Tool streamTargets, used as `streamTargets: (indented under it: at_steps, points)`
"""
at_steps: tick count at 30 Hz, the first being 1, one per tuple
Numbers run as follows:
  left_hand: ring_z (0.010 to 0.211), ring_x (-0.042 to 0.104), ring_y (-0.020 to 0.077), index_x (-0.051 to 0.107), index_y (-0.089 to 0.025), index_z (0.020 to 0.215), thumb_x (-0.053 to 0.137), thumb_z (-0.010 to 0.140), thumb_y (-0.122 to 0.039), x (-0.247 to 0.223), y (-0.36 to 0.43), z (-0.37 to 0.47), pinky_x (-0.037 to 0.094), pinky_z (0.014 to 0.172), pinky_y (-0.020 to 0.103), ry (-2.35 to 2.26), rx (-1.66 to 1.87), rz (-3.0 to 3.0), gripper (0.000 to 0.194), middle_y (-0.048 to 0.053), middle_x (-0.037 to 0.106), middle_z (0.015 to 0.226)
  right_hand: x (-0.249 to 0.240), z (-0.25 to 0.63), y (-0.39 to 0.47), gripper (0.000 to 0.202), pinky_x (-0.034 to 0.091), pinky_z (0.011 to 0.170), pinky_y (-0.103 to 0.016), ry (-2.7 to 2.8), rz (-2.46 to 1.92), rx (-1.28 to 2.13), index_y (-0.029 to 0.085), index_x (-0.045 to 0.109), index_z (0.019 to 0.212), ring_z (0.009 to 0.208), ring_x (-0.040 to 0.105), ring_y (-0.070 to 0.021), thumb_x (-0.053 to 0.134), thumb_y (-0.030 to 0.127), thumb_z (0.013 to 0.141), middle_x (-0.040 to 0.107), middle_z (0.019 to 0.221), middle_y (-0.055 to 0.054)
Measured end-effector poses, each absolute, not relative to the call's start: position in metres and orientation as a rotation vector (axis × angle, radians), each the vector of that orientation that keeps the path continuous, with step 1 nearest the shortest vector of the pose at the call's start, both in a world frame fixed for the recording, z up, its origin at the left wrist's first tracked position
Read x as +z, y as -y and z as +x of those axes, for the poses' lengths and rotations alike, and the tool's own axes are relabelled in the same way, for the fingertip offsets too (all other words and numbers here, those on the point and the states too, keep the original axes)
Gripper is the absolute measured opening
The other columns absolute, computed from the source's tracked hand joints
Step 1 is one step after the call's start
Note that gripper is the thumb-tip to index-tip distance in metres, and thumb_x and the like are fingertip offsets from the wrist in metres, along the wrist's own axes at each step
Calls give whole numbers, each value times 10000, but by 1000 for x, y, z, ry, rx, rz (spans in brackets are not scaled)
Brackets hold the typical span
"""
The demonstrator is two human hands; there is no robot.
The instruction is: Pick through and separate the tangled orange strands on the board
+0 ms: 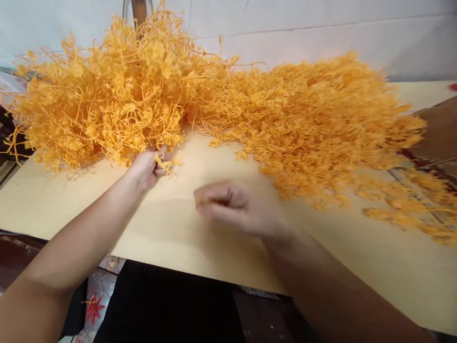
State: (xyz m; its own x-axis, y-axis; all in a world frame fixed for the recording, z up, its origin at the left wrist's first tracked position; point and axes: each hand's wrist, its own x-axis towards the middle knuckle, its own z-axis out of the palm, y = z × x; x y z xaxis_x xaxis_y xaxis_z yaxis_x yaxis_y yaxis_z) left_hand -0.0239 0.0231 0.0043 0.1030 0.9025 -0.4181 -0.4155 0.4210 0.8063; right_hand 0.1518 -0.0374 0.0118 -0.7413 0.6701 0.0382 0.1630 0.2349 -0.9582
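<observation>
A large heap of orange plastic flower sprigs [117, 100], with thin stems and small blossoms, lies tangled at the left of the table. My left hand [150, 169] is at its front edge, fingers curled on a small orange flower sprig [166, 164]; some fingertips are hidden. Over the bare middle of the tabletop, my right hand [226, 202] is blurred by motion. Its fingers are closed in a pinch, and a trace of orange shows at the tips, too small to name. To its right spreads a second, flatter pile of orange sprigs [314, 119].
The pale wooden table [171, 228] stands against a white wall [321, 28]. A brown box-like thing [439, 128] is at the right edge. Loose orange sprigs [403, 205] trail toward the right. Below the table, a red leaf-shaped piece [94, 308] lies at the lower left.
</observation>
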Motion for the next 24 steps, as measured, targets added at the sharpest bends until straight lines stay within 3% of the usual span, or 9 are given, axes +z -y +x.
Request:
streamTargets:
  at_steps: [6, 9, 13, 19, 24]
  points:
    - [325, 280, 1, 362, -144, 665, 370, 854, -113, 2, -15, -29, 219, 299, 93, -831, 829, 608, 191, -62, 339, 502, -5, 158, 10, 109, 259, 404, -201, 1681, -1440, 1328, 196, 377, 679, 403, 374, -62, 465, 134, 698, 403, 479, 70]
    - [333, 273, 2, 338, -146, 640, 363, 861, -126, 1, -14, -26, 244, 306, 94, -803, 827, 601, 224, -57, 335, 510, -6, 150, 10, 163, 237, 387, -198, 1621, -1446, 1261, 191, 399, 801, 389, 327, -44, 491, 116, 688, 422, 552, 76]
    - [337, 288, 8, 348, -146, 636, 363, 866, -148, 1, -13, -22, 228, 302, 97, -783, 805, 595, 230, -50, 339, 512, -4, 144, 13, 170, 270, 424, -205, 1722, -1355, 1244, 166, 436, 951, 448, 320, -50, 446, 205, 786, 439, 646, 47]
    - [333, 313, 8, 379, -134, 622, 385, 852, -131, 0, -12, -20, 258, 313, 104, -799, 830, 601, 231, -44, 357, 502, -15, 135, 12, 234, 399, 667, -247, 1902, -1086, 1111, 160, 471, 882, 747, 525, -119, 486, 378, 799, 586, 848, -43]
    - [304, 288, 2, 366, -135, 602, 380, 854, -135, 1, -10, -16, 195, 297, 98, -841, 842, 617, 253, -54, 340, 463, -17, 132, 11, 186, 322, 557, -221, 2037, -1100, 1026, 163, 447, 693, 564, 425, -82, 407, 287, 826, 495, 634, 15]
